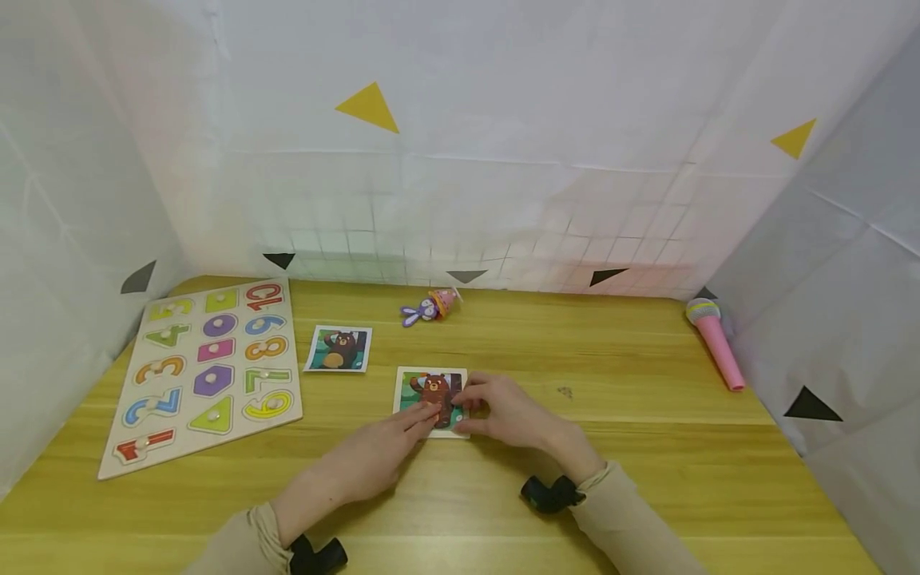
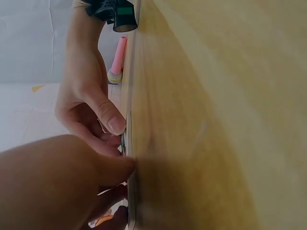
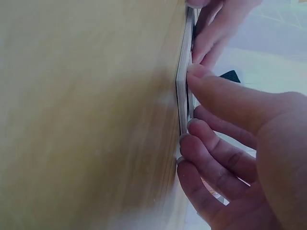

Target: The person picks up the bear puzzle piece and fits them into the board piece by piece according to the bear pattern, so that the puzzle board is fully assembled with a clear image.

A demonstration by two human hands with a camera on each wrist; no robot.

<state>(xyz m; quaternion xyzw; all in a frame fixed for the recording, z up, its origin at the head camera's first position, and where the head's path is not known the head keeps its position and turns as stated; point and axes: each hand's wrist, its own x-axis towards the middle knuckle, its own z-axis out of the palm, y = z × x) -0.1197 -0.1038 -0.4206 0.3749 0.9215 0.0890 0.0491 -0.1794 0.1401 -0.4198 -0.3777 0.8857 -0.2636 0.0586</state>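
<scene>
A square bear jigsaw puzzle (image 1: 434, 390) in a pale wooden frame lies flat on the table, in front of me. My left hand (image 1: 381, 447) rests its nearly straight fingers on the lower middle of the picture. From the right side, my right hand (image 1: 503, 409) reaches over the frame, thumb and curved fingers pinching a puzzle piece (image 1: 458, 398) at the picture's right edge. In the right wrist view, the thumb (image 3: 201, 76) lies on the near side while the other fingertips bear on the frame's edge (image 3: 182, 91). My hands partly cover the picture.
A bear picture card (image 1: 338, 349) lies left of the puzzle. Farther left is a board of pegged numbers and shapes (image 1: 183, 343). A purple rabbit toy (image 1: 429, 307) lies at the back, a pink toy microphone (image 1: 719, 343) at the right. White sheeting (image 1: 503, 96) encloses the table.
</scene>
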